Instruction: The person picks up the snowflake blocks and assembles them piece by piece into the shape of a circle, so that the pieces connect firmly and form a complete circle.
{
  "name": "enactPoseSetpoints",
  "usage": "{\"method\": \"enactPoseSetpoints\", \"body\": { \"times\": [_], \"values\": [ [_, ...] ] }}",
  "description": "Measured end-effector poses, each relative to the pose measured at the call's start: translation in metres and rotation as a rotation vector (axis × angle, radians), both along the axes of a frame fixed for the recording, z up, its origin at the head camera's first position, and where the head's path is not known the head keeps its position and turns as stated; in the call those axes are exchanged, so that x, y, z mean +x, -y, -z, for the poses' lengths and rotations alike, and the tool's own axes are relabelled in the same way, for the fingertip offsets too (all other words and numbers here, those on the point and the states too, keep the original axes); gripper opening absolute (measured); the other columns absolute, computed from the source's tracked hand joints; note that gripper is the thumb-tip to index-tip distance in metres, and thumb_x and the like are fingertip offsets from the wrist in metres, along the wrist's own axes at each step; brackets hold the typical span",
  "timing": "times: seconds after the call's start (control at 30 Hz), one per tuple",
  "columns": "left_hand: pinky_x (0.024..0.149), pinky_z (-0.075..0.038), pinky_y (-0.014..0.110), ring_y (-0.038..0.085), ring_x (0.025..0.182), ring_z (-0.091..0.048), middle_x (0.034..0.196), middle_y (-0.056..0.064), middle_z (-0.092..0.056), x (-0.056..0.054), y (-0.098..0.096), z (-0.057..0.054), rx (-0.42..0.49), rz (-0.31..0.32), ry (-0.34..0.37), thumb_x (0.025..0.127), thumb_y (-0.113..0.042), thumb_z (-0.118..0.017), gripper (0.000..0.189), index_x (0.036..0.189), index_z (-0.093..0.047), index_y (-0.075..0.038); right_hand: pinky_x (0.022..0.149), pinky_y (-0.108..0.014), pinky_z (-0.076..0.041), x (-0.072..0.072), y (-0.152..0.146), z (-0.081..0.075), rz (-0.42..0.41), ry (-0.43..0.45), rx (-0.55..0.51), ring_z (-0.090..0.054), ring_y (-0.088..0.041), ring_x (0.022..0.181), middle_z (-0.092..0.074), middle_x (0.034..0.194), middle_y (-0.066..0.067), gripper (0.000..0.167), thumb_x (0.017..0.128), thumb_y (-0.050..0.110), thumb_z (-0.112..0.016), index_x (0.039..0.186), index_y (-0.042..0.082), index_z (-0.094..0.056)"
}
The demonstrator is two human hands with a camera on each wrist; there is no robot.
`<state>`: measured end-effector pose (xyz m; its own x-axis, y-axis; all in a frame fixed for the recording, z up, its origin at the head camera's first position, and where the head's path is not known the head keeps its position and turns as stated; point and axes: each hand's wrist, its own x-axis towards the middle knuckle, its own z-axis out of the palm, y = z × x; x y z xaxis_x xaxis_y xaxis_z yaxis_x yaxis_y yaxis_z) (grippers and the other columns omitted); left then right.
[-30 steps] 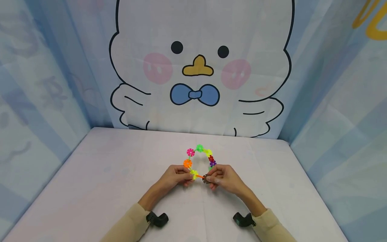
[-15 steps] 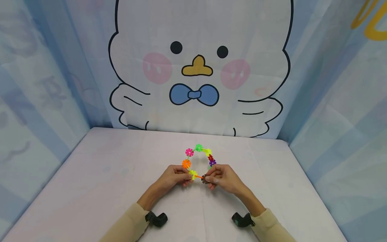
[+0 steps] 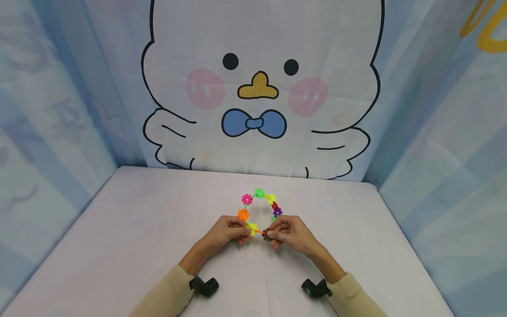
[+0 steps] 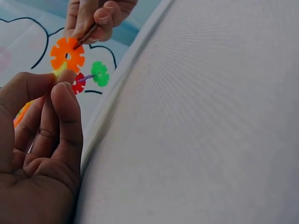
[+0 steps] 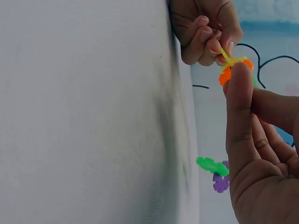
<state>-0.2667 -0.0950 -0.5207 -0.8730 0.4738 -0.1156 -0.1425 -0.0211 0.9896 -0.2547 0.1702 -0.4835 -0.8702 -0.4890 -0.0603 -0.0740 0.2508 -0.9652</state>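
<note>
A ring of notched plastic snowflake discs point(image 3: 259, 193) in several colours is held up over the table between both hands. At its near left, my left hand point(image 3: 231, 230) pinches a yellow disc point(image 3: 252, 229) between thumb and fingertips. A brown disc point(image 3: 266, 234) sits in the pinch of my right hand point(image 3: 291, 233). Between these two, an orange disc point(image 4: 60, 51) faces the left wrist view, with the brown one slotted at its edge. Green point(image 5: 212, 166) and purple discs point(image 5: 221, 183) hang farther along the ring in the right wrist view. Fingers partly cover the yellow and brown discs.
A white cloth covers the table point(image 3: 138, 246). Behind it hangs a curtain point(image 3: 336, 44) printed with a cartoon bird, and blue curtains point(image 3: 447, 176) close in both sides. Black wrist cameras point(image 3: 203, 287) are worn over the beige sleeves point(image 3: 164, 293).
Both hands and the disc ring have drifted slightly to the left in the head view. Each hand keeps its pinch on the same disc.
</note>
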Motion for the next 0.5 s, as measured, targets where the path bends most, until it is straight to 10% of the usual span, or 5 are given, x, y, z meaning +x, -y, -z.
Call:
{"method": "enactPoseSetpoints", "body": {
  "times": [0.5],
  "values": [
    [0.071,-0.060,0.021,0.009,0.076,-0.066,0.085,-0.003,-0.075,-0.0017,-0.0003,0.0014,0.042,-0.006,0.003,0.102,-0.010,-0.069,0.012,0.106,-0.069,0.001,0.067,-0.031,-0.067,0.0021,0.0050,-0.0035,0.061,0.013,0.003,-0.074,-0.010,0.067,-0.077,0.098,-0.033,0.023,0.099,0.006,-0.074,0.108,-0.014,-0.067]
  ]
}}
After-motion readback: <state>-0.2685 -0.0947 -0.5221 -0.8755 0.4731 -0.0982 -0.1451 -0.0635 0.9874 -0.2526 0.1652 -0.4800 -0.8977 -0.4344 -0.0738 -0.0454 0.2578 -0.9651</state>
